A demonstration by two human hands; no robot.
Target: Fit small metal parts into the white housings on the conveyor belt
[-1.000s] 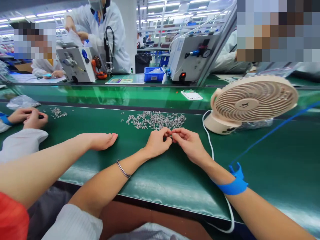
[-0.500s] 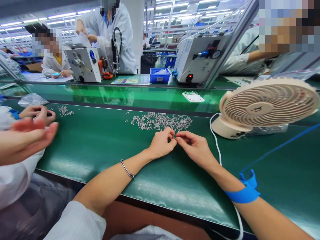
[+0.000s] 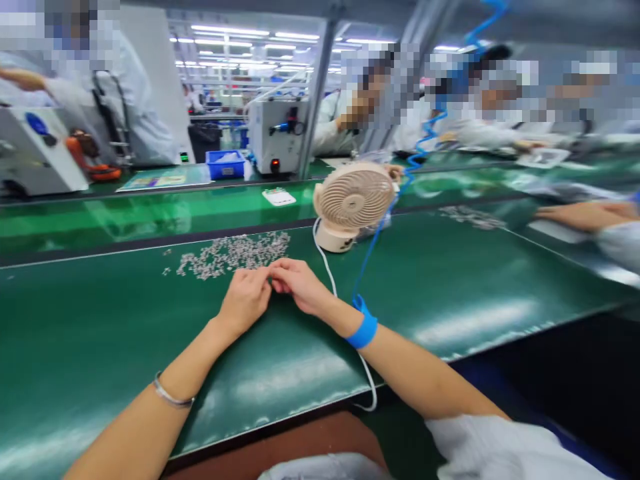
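Observation:
My left hand point(image 3: 245, 300) and my right hand point(image 3: 300, 283) meet fingertip to fingertip over the green work surface point(image 3: 280, 360). Both are closed in a pinch, and whatever lies between the fingers is hidden or too small to name. Just beyond them spreads a pile of small silvery parts point(image 3: 225, 255), several of them scattered at its left end. A metal bangle point(image 3: 173, 393) circles my left forearm. Around my right wrist is a blue strap point(image 3: 364, 327) with a blue cord running up from it.
A beige fan point(image 3: 353, 197) stands beyond my right hand, its white cable point(image 3: 327, 267) passing under my right arm. Behind are a white device point(image 3: 280, 197), a blue bin point(image 3: 225, 165) and a white machine point(image 3: 275, 133). At right, a co-worker's hand point(image 3: 590, 215) is near more small parts point(image 3: 473, 217).
The view has swung to the right, so the fan, pile and my hands appear further left. The co-worker's hands at left have left the picture. My hands remain pinched together.

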